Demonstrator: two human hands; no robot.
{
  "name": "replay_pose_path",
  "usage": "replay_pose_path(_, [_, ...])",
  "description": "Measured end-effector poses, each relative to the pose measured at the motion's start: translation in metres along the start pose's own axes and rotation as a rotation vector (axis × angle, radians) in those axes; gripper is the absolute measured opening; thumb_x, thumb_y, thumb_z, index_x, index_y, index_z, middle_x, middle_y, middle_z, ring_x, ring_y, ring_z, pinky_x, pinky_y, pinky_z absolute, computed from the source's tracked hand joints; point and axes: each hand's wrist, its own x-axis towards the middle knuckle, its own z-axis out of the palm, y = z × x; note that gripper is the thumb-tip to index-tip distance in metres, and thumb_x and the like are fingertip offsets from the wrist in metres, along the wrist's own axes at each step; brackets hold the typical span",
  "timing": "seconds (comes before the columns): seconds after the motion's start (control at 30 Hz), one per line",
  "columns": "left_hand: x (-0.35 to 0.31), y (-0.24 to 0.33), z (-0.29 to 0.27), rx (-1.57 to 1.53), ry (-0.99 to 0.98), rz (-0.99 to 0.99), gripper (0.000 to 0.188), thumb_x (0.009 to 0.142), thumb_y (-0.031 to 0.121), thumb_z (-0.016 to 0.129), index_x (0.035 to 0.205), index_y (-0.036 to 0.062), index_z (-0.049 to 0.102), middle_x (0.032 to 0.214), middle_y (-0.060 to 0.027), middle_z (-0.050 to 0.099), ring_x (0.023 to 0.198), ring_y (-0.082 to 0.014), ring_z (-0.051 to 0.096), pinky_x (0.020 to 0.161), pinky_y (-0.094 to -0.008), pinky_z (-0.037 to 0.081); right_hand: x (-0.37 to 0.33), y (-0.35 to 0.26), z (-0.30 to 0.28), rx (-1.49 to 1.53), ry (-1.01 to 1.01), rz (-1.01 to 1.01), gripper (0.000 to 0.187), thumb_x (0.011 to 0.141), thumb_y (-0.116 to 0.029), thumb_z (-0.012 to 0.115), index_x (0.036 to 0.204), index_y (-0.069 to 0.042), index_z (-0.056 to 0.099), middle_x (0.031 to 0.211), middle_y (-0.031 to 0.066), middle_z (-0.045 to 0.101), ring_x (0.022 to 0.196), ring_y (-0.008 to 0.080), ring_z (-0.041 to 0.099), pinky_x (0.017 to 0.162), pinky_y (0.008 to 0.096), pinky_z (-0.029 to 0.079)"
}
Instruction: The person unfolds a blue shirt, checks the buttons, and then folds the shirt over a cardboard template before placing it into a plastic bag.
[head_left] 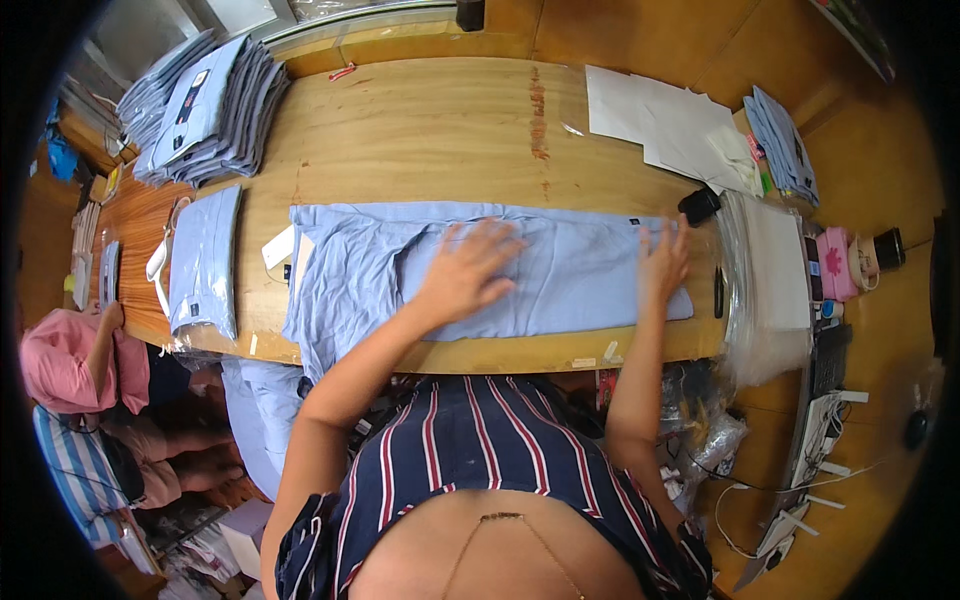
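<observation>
On table (420, 130): both hands flat on blue shirt (560, 280).

There is just one view, from a camera on the person's head. It looks almost straight down, so the person's striped top (480, 450) fills the bottom and both arms reach up into the picture. The wooden table (420, 130) sits close below, in the middle. The lens is very wide, so the picture is round with dark corners, and the table's straight edges look bent near the rim.
</observation>
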Motion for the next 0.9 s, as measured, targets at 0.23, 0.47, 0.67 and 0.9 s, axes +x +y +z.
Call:
replay_pose_path(0.23, [-0.022, -0.018, 0.013, -0.142, -0.082, -0.059, 0.043, 0.085, 0.031, 0.042, 0.124, 0.0132, 0.039, 0.126, -0.0088, 0.041, 0.118, -0.0263, 0.036, 0.097, -0.0482, 0.024, 0.002, -0.006, 0.005, -0.117, -0.513, 0.098, 0.042, 0.083, -0.031, 0.050, 0.123, -0.020, 0.043, 0.133, 0.0055, 0.033, 0.123, 0.0216, 0.028, 0.091, 0.0523, 0.029])
replay_pose_path(0.47, [-0.193, -0.103, -0.090, -0.162, 0.341, -0.913, 0.020, 0.077, -0.005, 0.043, 0.090, -0.0012, 0.059, 0.092, -0.0184, 0.060, 0.086, -0.0316, 0.057, 0.074, -0.0340, 0.044, -0.091, -0.221, -0.070, 0.993, -0.468, -1.255, 0.044, 0.070, -0.025, 0.061, 0.111, -0.012, 0.054, 0.112, 0.0105, 0.052, 0.107, 0.0249, 0.046, 0.087, 0.0394, 0.037])
replay_pose_path(0.67, [-0.228, -0.087, -0.090, -0.183, 0.437, -0.962, 0.020, 0.076, -0.005, 0.047, 0.091, -0.0007, 0.058, 0.097, -0.0174, 0.058, 0.094, -0.0326, 0.054, 0.080, -0.0339, 0.043, -0.115, -0.308, -0.015, 1.366, -1.247, -0.778, 0.018, 0.071, -0.010, 0.056, 0.088, -0.005, 0.061, 0.083, 0.0101, 0.062, 0.072, 0.0195, 0.058, 0.067, 0.0312, 0.047])
replay_pose_path(0.9, [-0.194, -0.096, -0.072, 0.099, 0.278, -0.679, 0.029, 0.068, 0.010, 0.063, 0.096, 0.0033, 0.057, 0.099, -0.0119, 0.056, 0.101, -0.0294, 0.049, 0.086, -0.0364, 0.038, 0.086, -0.298, 0.132, 1.106, -0.651, -0.292, 0.031, 0.072, -0.016, 0.061, 0.099, -0.002, 0.057, 0.094, 0.0147, 0.061, 0.086, 0.0221, 0.059, 0.073, 0.0307, 0.045])
